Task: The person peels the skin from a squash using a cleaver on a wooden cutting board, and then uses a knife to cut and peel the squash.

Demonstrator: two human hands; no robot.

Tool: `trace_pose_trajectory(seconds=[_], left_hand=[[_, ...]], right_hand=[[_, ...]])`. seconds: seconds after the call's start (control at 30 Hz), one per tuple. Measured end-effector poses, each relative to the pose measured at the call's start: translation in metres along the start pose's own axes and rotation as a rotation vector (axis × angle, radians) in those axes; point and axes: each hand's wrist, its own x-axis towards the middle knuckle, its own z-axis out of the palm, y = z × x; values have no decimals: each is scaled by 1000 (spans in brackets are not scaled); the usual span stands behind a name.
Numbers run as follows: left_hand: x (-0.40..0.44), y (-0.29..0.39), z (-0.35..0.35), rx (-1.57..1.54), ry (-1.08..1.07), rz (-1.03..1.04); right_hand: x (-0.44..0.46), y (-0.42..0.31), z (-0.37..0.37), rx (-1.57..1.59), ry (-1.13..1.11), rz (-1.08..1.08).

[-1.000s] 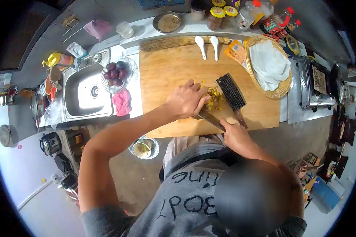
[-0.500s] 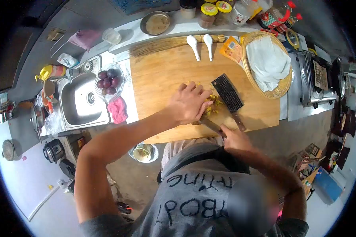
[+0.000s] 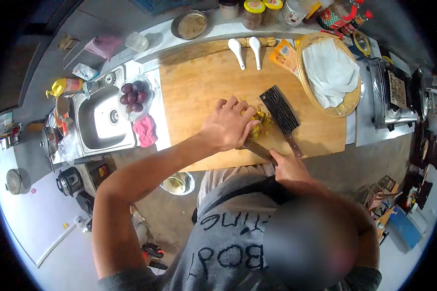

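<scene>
My right hand is closed around the handle of a kitchen knife near the front edge of the wooden board. The blade runs left and disappears beneath my left hand. That hand lies palm down over the blade, its fingers apart and slightly bent; what is under the palm is hidden. Chopped yellow-green pieces lie on the board beside its fingertips. Just right of them rests a second knife, a broad cleaver with a dark ridged blade and its wooden handle towards me.
Two white spoons, a straw broom and an orange packet lie along the board's back. At right are a cloth-covered basket and a gas stove. A plum bowl and sink are at left.
My left hand has shifted slightly left, and more of the chopped pieces show beside it. My right hand keeps its grip on the knife. The view has tilted a little.
</scene>
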Motion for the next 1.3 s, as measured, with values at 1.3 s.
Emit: trace_pose_trajectory(seconds=[1.3], left_hand=[[-104, 19, 51, -805, 1199, -522]], right_hand=[[0, 16, 24, -55, 353, -176]])
